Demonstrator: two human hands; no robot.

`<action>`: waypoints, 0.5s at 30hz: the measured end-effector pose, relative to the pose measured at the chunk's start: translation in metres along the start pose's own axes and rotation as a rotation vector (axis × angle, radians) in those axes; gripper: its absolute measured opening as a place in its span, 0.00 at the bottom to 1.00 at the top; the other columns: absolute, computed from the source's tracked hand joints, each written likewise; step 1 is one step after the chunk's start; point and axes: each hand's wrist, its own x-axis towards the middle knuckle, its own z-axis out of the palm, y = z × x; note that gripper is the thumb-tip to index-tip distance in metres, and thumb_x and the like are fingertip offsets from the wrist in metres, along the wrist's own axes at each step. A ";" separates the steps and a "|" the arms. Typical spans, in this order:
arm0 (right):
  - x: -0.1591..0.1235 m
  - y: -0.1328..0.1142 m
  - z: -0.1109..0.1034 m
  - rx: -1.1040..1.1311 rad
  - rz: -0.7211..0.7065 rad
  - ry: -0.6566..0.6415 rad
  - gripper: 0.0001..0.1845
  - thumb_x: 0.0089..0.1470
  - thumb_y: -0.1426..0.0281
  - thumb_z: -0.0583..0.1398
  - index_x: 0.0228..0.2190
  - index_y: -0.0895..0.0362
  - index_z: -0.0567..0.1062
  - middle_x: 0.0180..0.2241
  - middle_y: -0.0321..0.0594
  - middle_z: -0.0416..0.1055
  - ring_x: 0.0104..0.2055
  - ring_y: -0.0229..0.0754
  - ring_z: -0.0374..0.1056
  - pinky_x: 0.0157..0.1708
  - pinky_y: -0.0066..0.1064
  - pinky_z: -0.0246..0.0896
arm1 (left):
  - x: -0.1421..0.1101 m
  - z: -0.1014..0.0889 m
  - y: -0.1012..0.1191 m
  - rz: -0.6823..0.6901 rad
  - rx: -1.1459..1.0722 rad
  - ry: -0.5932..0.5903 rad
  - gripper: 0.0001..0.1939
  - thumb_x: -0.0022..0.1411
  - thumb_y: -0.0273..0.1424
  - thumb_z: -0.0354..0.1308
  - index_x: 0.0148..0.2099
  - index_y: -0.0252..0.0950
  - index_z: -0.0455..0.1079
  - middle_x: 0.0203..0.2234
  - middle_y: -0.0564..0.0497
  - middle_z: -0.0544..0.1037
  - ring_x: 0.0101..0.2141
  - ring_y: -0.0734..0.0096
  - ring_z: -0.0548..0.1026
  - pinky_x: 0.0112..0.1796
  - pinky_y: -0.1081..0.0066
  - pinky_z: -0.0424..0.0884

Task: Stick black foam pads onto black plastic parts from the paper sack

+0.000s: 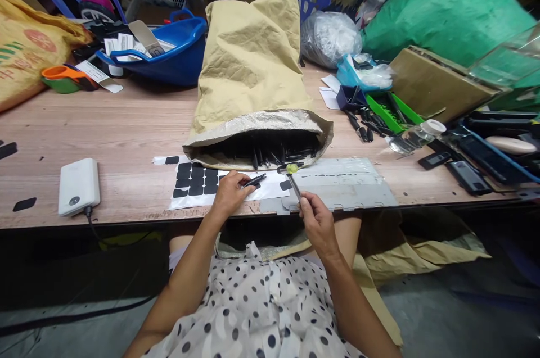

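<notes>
Left hand (pixel 230 192): pinching a black pen-like piece (pixel 255 180) between thumb and fingers, low over the white sheet (pixel 273 185), tip aimed right and a bit far.
Right hand (pixel 316 217): wrapped around the near end of a slim grey tool (pixel 295 185), far end up by the bag opening. No telling the exact kind of tool from here, tbh.
Yellow-green blob (pixel 292 168): right at the tool's far end; stuck on or just behind, hard to say.
Between the hands: looks like a two-handed bit, piece held on the left, tool brought in close from the right. Probably calls for a light, steady pinch and careful tool aim, with so little room around the tip.
Black patches (pixel 197 182): in rows on the sheet, mostly left of the left hand.
Bag (pixel 253 60): big, tan, mouth gaping toward the near side, with loads of black pieces (pixel 259 157) inside.
Grey board (pixel 350 178): flat on the table (pixel 139 122), right of the sheet.
Far left: blue basin (pixel 181 49) full of small cartons.
Near left: white power bank (pixel 79 186), cable plugged in.
Right side: green tray (pixel 415 117), clear bottle (pixel 413 137) tipped over beside it.
</notes>
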 end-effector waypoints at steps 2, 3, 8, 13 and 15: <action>-0.002 -0.002 0.003 0.031 0.014 -0.029 0.21 0.61 0.53 0.57 0.42 0.55 0.79 0.33 0.40 0.77 0.35 0.41 0.72 0.39 0.34 0.70 | -0.001 -0.004 0.000 -0.002 0.058 0.008 0.05 0.55 0.30 0.65 0.37 0.41 0.78 0.34 0.53 0.76 0.33 0.68 0.73 0.36 0.69 0.71; -0.003 -0.002 0.004 0.044 0.019 -0.040 0.21 0.60 0.53 0.57 0.42 0.55 0.79 0.34 0.40 0.77 0.35 0.42 0.72 0.40 0.34 0.70 | -0.002 -0.007 0.000 -0.006 0.094 0.020 0.05 0.55 0.30 0.65 0.37 0.42 0.78 0.35 0.53 0.77 0.35 0.66 0.74 0.37 0.68 0.71; -0.005 -0.006 0.014 0.084 0.037 -0.063 0.23 0.57 0.52 0.61 0.45 0.55 0.79 0.42 0.44 0.79 0.42 0.46 0.75 0.46 0.38 0.72 | -0.007 -0.013 -0.001 -0.011 0.209 0.028 0.09 0.55 0.33 0.68 0.41 0.44 0.79 0.38 0.52 0.78 0.46 0.59 0.74 0.45 0.65 0.70; -0.005 -0.009 0.025 0.094 0.046 -0.097 0.22 0.58 0.54 0.60 0.46 0.55 0.79 0.43 0.44 0.79 0.44 0.46 0.74 0.46 0.38 0.72 | -0.009 -0.005 -0.004 0.009 0.242 0.049 0.14 0.58 0.38 0.67 0.47 0.46 0.80 0.37 0.51 0.78 0.44 0.58 0.72 0.45 0.62 0.66; -0.004 -0.008 0.026 0.079 0.043 -0.101 0.21 0.58 0.55 0.59 0.46 0.55 0.79 0.42 0.44 0.79 0.44 0.46 0.74 0.46 0.37 0.71 | -0.008 -0.004 -0.004 0.011 0.226 0.056 0.11 0.60 0.38 0.65 0.46 0.47 0.80 0.35 0.50 0.78 0.43 0.58 0.72 0.44 0.62 0.64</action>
